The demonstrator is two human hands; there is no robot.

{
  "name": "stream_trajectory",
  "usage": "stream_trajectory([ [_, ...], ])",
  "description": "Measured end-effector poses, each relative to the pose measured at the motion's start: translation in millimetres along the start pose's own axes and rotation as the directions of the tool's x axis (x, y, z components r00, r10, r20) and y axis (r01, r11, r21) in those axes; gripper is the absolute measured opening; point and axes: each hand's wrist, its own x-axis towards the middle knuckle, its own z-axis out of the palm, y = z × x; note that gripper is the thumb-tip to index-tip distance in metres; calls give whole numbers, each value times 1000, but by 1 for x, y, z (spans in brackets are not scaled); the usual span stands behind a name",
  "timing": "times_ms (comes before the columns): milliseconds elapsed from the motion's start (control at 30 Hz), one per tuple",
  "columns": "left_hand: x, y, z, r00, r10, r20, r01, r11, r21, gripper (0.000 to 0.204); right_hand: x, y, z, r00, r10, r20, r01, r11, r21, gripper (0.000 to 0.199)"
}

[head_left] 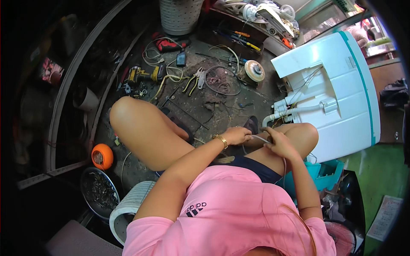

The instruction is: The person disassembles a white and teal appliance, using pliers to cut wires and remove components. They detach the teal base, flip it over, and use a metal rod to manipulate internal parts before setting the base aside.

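A thin grey cable (259, 138) stretches between my two hands above my lap. My left hand (237, 135), with a gold band at its wrist, pinches one part of it in closed fingertips. Close by on the right, my right hand (282, 144) has its fingers bent round the same cable, which hangs on down past my right thigh. The cable's ends cannot be made out. Just beyond my right knee, a white washing machine body with teal trim (358, 98) lies tipped over, its pale drain hose (302, 109) and loose wires showing.
On the dark floor ahead lie yellow-handled pliers (197, 81), a yellow-black drill (145, 75), a red power tool (168, 44) and a round motor (254, 71). A pan of small metal parts (101, 192) and an orange bowl (101, 156) stand left. A teal plastic part (328, 175) is at right.
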Motion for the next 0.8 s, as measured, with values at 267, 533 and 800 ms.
stream_trajectory([
  [267,33,43,18,892,324,-314,-182,895,407,17,-101,91,-73,981,160,-112,-92,884,459,41],
  [533,59,64,20,864,275,-423,-150,940,307,18,-65,124,-121,996,-87,-32,90,805,586,23],
  [800,92,73,10,952,167,-256,-84,948,306,25,-45,285,-128,933,302,-196,-9,562,827,17],
])
